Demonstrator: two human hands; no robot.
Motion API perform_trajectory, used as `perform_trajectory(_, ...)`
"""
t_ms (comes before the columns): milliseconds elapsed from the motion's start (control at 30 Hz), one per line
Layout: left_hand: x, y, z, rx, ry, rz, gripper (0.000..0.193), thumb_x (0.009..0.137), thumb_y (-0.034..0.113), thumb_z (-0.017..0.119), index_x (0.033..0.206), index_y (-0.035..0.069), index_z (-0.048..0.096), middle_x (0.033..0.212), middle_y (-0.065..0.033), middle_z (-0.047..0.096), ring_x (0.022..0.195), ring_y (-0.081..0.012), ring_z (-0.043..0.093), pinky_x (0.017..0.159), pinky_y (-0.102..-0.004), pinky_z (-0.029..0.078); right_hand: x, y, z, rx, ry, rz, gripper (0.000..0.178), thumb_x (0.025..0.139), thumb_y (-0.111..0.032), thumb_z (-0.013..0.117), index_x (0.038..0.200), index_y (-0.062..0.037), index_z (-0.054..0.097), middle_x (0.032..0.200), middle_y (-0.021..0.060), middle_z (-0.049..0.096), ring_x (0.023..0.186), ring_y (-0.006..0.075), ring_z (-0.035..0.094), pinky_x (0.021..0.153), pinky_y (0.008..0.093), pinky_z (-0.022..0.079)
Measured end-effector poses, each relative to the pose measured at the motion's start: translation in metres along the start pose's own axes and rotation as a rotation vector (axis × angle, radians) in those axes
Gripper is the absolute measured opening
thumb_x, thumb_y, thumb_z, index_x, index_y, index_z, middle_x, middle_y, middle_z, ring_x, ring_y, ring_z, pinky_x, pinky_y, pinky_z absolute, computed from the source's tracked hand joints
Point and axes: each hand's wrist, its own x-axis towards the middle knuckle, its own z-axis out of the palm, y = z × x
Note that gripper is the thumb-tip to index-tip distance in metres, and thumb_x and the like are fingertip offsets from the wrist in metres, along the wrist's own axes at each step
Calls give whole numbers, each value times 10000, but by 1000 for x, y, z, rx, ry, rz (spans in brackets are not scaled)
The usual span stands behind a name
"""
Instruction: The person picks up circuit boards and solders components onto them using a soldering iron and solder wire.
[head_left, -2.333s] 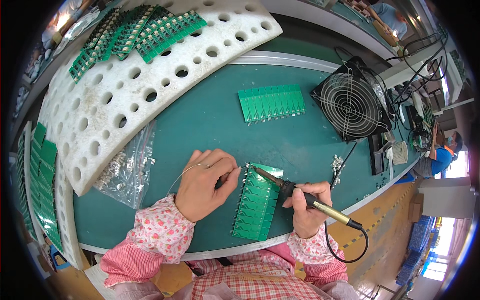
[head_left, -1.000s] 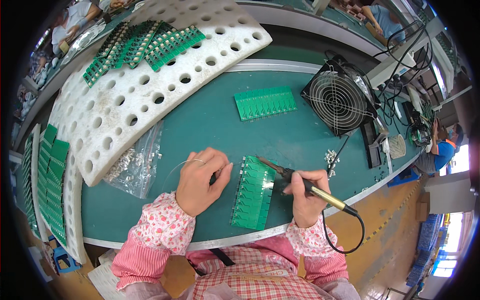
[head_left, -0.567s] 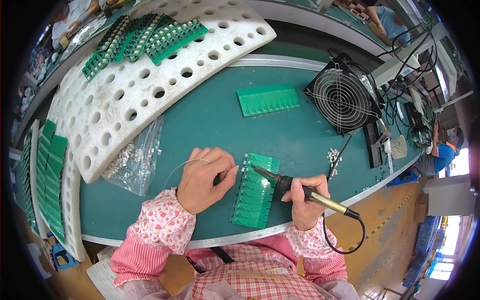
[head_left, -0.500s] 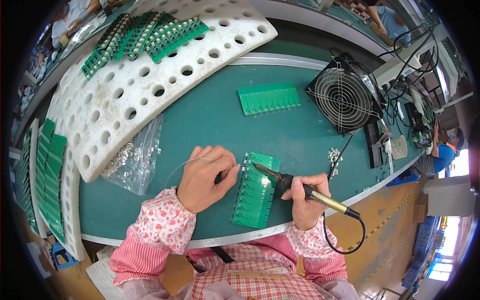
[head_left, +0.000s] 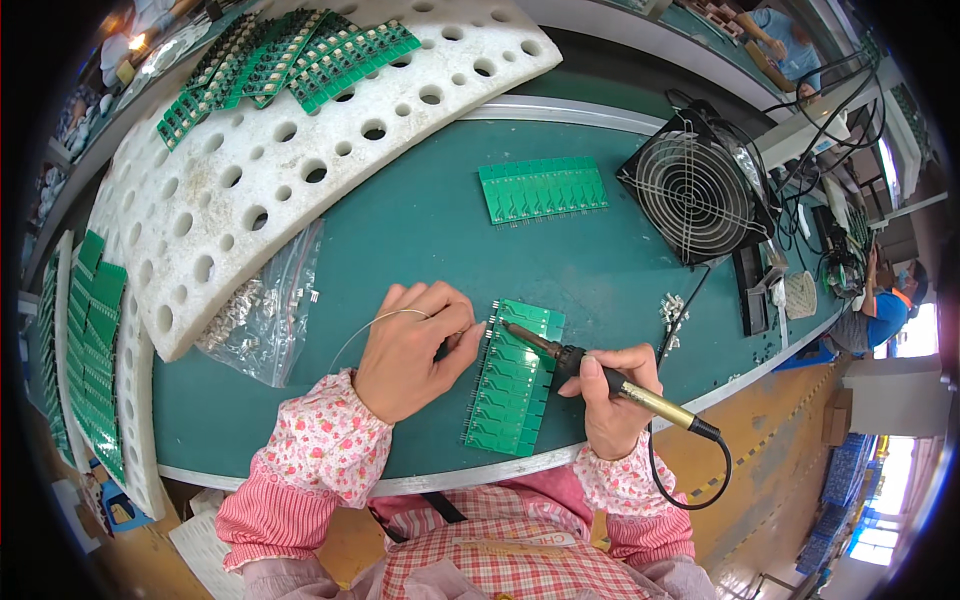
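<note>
A green circuit board (head_left: 512, 395) lies in front of me near the table's front edge, with a row of pins along its left side. My right hand (head_left: 612, 400) is closed around a soldering iron (head_left: 655, 403) with a gold-coloured handle. Its tip is at the board's upper left, close to the pins. Pinched in my left hand (head_left: 415, 350) is a thin solder wire (head_left: 362, 332), which loops back over the knuckles. The fingertips are beside the board's upper left edge, and they hide the wire's working end.
Another green board (head_left: 543, 190) lies farther back, left of a black fan (head_left: 692, 190). White foam (head_left: 335, 150) carrying stacked boards (head_left: 355, 65) covers the far left. A plastic bag (head_left: 262, 320) of small white parts lies below it. Loose white parts (head_left: 672, 315) sit right of the iron.
My left fingertips have shifted slightly right, toward the board's pins. The iron tip has moved a little up and left on the board. The whole view has shifted slightly.
</note>
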Motion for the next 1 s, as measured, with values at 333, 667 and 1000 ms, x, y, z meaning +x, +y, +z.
perform_trajectory(333, -1, 0, 1, 20, 6, 24, 152, 794, 75, 681, 711, 67, 554, 834, -14, 588, 693, -201, 490, 676, -330, 339, 0, -1, -2, -76, -44, -41, 155, 841, 9, 672, 881, 25, 523, 728, 126, 670, 613, 140, 671, 552, 229, 532)
perform_trajectory(667, 0, -1, 1, -10, 9, -17, 137, 800, 81, 675, 722, 70, 563, 839, -17, 586, 709, -199, 515, 674, -328, 347, 0, 0, -1, -53, 3, -31, 146, 853, -2, 662, 904, 24, 527, 764, 135, 677, 613, 147, 671, 548, 229, 528)
perform_trajectory(1000, 2, -2, 5, 35, 25, 25, 139, 807, 87, 678, 737, 61, 561, 831, -28, 570, 712, -206, 508, 673, -331, 339, 2, -1, 0, -30, -27, 3, 147, 859, -8, 657, 907, 29, 524, 772, 137, 678, 629, 142, 673, 557, 227, 532)
